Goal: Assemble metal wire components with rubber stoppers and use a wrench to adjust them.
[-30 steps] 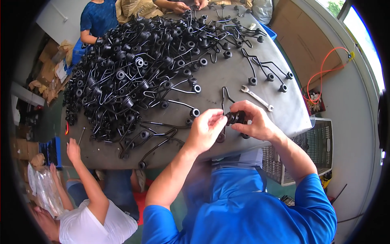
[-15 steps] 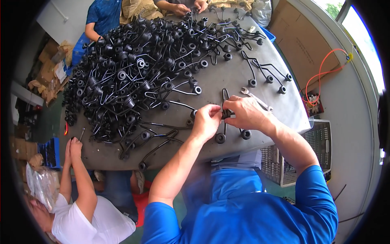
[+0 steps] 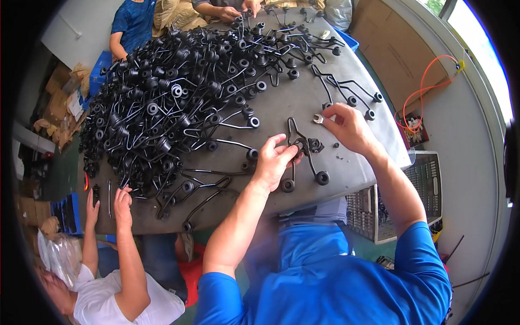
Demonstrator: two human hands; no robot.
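Observation:
My left hand (image 3: 274, 162) is closed on a bent black metal rod (image 3: 292, 130) near the table's front edge. Two round black rubber bushings (image 3: 322, 177) sit at the rod's near ends, and a small dark bracket (image 3: 314, 144) is at its middle, by my fingertips. To the right and a little farther off, my right hand (image 3: 349, 130) pinches a silver wrench (image 3: 318, 118). Its open jaw shows left of my fingers; the rest is hidden by the hand.
A large heap of similar black rods (image 3: 179, 103) covers the left of the grey table (image 3: 260, 208). More rods (image 3: 346, 89) lie beyond my right hand. A co-worker's hand (image 3: 123, 206) is beside another wrench (image 3: 109, 197) at left. A grey plastic crate (image 3: 374, 216) stands below right.
My right hand has left the rod, moved up and right, and taken the wrench off the table. My left hand stays on the rod. The co-worker's hands at left have parted.

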